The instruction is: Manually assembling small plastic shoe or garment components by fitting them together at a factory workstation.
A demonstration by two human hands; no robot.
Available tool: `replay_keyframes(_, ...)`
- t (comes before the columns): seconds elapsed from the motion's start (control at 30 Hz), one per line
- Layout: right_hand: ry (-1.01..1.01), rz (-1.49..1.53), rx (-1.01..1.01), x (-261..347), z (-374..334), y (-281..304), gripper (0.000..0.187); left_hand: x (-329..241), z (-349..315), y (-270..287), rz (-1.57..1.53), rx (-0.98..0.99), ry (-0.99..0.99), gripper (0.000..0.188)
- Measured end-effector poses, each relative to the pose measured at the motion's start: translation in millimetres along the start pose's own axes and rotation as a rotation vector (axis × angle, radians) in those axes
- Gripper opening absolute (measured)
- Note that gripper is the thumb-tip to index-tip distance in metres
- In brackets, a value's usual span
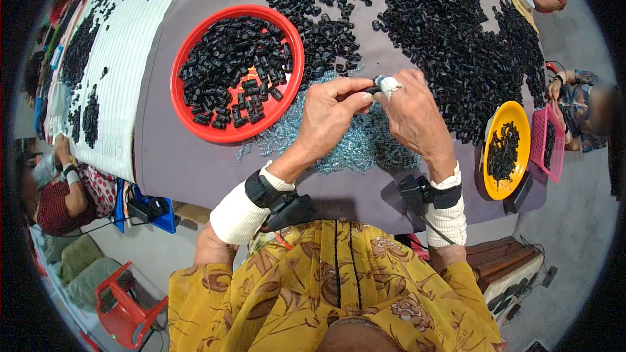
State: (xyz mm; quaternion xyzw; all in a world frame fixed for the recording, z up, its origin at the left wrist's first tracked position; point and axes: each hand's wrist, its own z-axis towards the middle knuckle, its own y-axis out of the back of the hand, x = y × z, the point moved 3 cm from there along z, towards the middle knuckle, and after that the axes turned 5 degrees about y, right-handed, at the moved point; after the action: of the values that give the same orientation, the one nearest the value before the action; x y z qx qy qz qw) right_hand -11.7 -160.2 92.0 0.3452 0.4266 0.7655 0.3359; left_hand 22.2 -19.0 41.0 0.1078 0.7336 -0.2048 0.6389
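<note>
Both my hands meet above a pile of small clear-blue springs (352, 146) at the near middle of the table. My left hand (329, 114) pinches a small black plastic part (372, 90) between thumb and fingertips. My right hand (417, 111) is closed at the other side of that part, with white tape wrapped on a finger. What the right fingers grip is partly hidden. To the left of my hands stands a round red tray (297, 85) holding many black parts, some lined up along its near side.
Loose black parts (443, 45) spread over the far table. At right stand a yellow oval tray (490, 186) and a pink basket (538, 133). Other people sit at the left and right sides. A white corrugated sheet (134, 58) lies at left; a red chair (120, 306) stands below.
</note>
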Motion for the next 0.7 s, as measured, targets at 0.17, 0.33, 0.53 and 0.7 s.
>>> replay_keyframes(0.17,-0.054,-0.067,0.014,5,2,2,0.022,2,2,-4,-0.260,-0.010,0.270,0.022)
replay_keyframes(0.33,-0.050,-0.108,-0.107,-3,1,-4,0.026,-1,1,-10,-0.336,-0.007,0.301,0.022)
replay_keyframes(0.53,-0.033,0.025,-0.139,-2,0,-2,0.029,7,0,-6,-0.407,0.159,0.377,0.023)
replay_keyframes(0.7,-0.054,-0.033,-0.145,-5,-4,-11,0.030,8,0,-7,-0.417,0.146,0.381,0.022)
